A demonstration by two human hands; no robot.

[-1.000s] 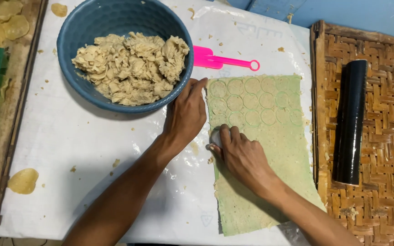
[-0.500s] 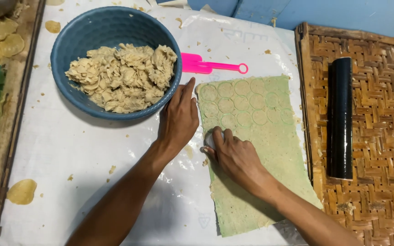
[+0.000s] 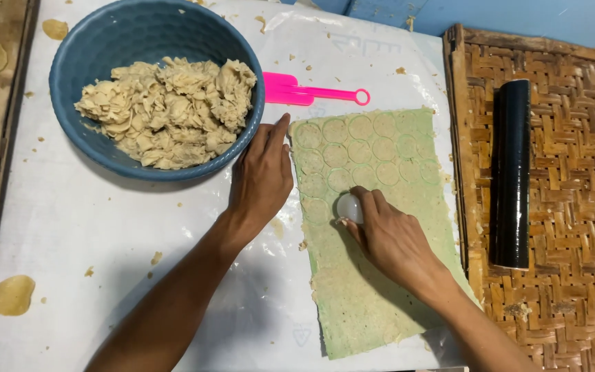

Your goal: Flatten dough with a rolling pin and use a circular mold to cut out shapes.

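Since half a second ago, right hand [image 3: 390,238] and cutter [image 3: 349,207] are sitting a little lower on the dough sheet [image 3: 373,234], one more ring showing in the left column; left hand [image 3: 263,176] is staying put. Right hand is curling its fingers around the small white round cutter, pinching it from above and pressing it onto the sheet near the sheet's left edge, just below the stamped circles. Left hand is lying flat, fingers pressed together and pointing up toward the bowl [image 3: 153,41], palm on the white plastic sheet [image 3: 91,227], its side touching the dough's left edge; holding nothing. Dough sheet is lying flat, long axis running near-to-far, slightly tilted, far end by the pink scoop [image 3: 311,91], near end toward the person; circles are covering the far part only. Bowl is blue, holding torn dough scraps [image 3: 166,110], just beside the left fingertips. Scoop's handle is pointing right. Black roller [image 3: 511,172] is resting on the woven mat [image 3: 566,275], long axis near-to-far, well apart from the hands.
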